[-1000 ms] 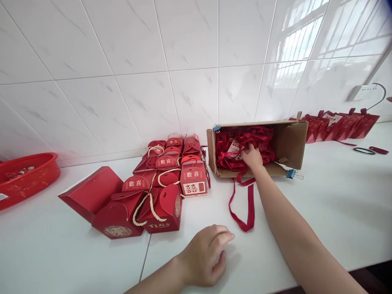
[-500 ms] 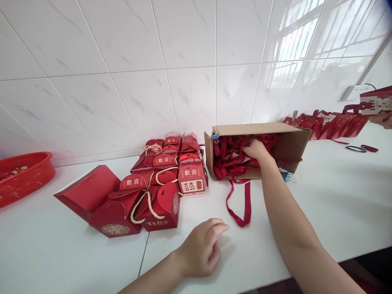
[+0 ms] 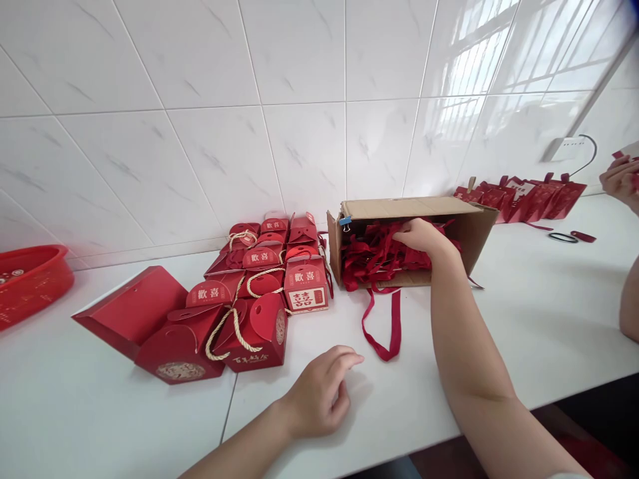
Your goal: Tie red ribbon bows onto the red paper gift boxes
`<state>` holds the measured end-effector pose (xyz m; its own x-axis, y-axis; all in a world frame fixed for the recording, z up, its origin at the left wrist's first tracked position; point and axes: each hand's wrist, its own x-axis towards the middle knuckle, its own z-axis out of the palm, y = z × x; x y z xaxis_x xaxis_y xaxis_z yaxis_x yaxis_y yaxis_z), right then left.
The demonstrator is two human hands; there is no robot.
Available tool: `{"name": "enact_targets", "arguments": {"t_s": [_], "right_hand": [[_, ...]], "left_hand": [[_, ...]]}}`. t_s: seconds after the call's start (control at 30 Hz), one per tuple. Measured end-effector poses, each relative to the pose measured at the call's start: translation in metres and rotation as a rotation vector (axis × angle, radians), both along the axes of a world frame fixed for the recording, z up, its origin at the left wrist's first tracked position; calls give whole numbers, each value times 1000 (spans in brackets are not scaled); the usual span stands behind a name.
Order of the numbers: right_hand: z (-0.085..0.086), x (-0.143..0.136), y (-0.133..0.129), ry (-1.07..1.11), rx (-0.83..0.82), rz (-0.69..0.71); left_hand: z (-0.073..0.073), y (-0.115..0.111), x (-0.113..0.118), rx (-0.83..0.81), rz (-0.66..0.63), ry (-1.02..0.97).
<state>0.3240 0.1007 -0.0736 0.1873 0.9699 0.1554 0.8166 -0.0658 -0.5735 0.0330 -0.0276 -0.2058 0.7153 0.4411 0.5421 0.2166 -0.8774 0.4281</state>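
My right hand [image 3: 420,237] reaches into a cardboard box [image 3: 414,207] lying on its side. Its fingertips are closed on red ribbons [image 3: 372,249] heaped inside, which partly hide them. One red ribbon loop [image 3: 394,332] hangs out of the box's opening onto the table. On the white table, my left hand [image 3: 322,392] rests with its fingers loosely bent and apart, holding nothing. Up and to its left stand several red gift boxes [image 3: 254,332] with cord handles. Nearest the left, one red box [image 3: 182,339] has a raised flap.
A red basin [image 3: 34,283] sits at the far left. Red paper bags [image 3: 529,199] line the tiled wall at right, near a black ring [image 3: 563,237] and a power socket [image 3: 564,148]. Another person's hand [image 3: 622,179] holds something at the right edge.
My right hand has shifted slightly within the box, and the ribbons around it are rearranged. My left hand keeps its pose. The other person's hand and bag have moved; the view has turned slightly right.
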Motion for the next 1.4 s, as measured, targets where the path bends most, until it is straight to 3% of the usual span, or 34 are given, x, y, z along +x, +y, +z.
{"name": "enact_targets", "arguments": {"t_s": [0.17,0.3,0.4,0.5,0.6,0.7,1.13,1.4], "right_hand": [[-3,1,4,24,6,6],[-4,2,7,42,6,23],[-4,6,7,52,-10,51],[-3,10,4,66,-42,85],[-1,10,1,97,-27,110],[1,8,-1,137,-3,121],[0,3,7,175,-46,95],[-1,4,7,164,-62,83]], "left_hand": [[9,-1,5,-94,72,0],[26,11,32,-13,118,30],[41,38,66,86,202,40],[52,79,95,50,482,54],[56,117,108,47,610,84],[56,139,109,85,658,145],[50,162,115,169,709,273],[54,156,112,149,783,220]]}}
